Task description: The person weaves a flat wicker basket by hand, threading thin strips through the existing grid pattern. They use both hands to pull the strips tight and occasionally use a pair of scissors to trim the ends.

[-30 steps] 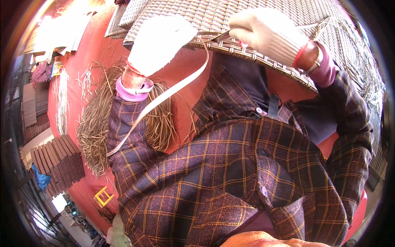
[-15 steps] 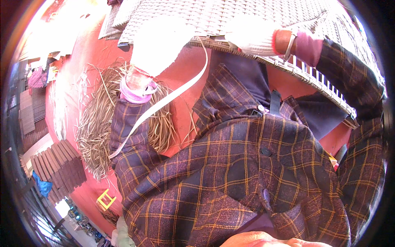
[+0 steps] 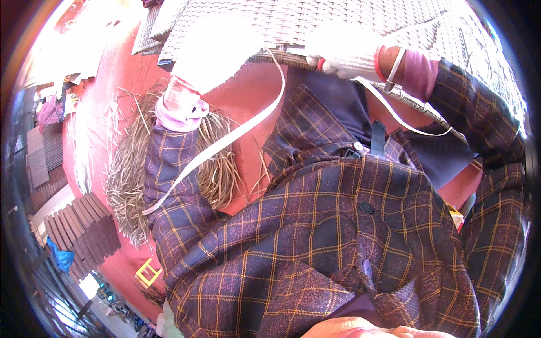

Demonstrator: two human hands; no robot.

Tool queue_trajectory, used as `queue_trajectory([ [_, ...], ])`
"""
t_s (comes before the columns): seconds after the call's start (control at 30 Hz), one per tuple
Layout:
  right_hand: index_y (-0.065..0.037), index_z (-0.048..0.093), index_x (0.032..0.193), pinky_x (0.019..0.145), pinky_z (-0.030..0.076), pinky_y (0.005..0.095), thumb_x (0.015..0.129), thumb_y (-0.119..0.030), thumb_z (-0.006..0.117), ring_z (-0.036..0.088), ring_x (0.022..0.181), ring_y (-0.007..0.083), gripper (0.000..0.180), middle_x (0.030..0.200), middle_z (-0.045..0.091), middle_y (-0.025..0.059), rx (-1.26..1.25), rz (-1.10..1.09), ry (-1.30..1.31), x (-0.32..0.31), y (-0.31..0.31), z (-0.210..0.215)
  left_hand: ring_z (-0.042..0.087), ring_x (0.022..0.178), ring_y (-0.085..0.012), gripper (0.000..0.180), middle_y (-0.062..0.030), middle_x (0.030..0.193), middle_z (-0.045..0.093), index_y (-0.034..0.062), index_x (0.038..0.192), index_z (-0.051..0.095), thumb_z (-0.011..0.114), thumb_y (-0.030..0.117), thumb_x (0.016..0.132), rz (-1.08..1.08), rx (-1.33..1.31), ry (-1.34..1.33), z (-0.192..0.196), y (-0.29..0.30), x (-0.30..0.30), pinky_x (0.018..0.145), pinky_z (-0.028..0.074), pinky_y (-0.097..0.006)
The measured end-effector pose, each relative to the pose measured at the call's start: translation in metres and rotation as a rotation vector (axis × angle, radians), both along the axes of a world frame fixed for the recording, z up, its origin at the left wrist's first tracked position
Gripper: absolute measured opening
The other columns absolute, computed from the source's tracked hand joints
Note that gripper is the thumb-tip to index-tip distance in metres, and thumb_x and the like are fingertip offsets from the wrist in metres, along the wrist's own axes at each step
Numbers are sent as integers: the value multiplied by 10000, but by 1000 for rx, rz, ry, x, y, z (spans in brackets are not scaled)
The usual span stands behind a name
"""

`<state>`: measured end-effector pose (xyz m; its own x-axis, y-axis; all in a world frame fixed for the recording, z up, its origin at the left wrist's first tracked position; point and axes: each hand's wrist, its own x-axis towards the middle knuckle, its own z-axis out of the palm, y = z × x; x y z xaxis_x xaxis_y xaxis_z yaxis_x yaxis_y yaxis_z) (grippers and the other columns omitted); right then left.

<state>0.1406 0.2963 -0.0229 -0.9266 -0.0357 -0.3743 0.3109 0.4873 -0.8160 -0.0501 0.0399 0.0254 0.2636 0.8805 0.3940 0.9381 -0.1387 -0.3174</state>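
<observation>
Both my hands wear knitted work gloves at the near edge of a woven wicker panel [image 3: 293,22]. Glare whites out my left hand [image 3: 225,53], so its fingers cannot be made out; it lies over the panel's left part. My right hand [image 3: 352,56] has a red-edged glove cuff, its fingers curled at the panel's rim. A pale weaving strip [image 3: 406,125] hangs in a loop from under the right hand's closed fingers. Another length of pale strip [image 3: 231,137] runs from the rim between my hands down across my left sleeve.
A bundle of loose brown strips [image 3: 129,174] lies on the red floor [image 3: 253,163] below my left arm. Stacked brown woven panels [image 3: 84,234], a blue cloth [image 3: 62,256] and a small yellow frame [image 3: 148,274] are to the left.
A loop of pale strip now hangs below my right hand, which has shifted slightly along the rim. My left forearm has moved a little left.
</observation>
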Motion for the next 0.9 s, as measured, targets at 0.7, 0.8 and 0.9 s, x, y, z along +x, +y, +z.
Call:
queue_trajectory([
  [0.7,-23,732,952,390,272,251,1053,-198,625,456,481,55,228,639,562,-16,-380,-430,-126,7,-15,-12,699,979,-265,207,-47,1051,744,180,1126,789,745,202,925,33,-61,-82,-10,2,3,853,549,-432],
  [0.8,-4,731,989,384,265,251,1057,-159,618,455,481,54,204,646,559,-10,-412,-427,14,8,-11,-20,702,1006,-266,225,-51,1083,750,178,1150,789,745,203,931,34,-80,-51,-3,8,11,875,554,-439],
  [0.9,3,732,1006,387,276,250,1053,-161,623,467,488,61,202,644,559,-8,-622,-340,-66,7,-7,-25,705,1032,-267,243,-54,1116,755,176,1174,789,744,205,937,47,-112,-35,2,10,18,896,559,-445],
])
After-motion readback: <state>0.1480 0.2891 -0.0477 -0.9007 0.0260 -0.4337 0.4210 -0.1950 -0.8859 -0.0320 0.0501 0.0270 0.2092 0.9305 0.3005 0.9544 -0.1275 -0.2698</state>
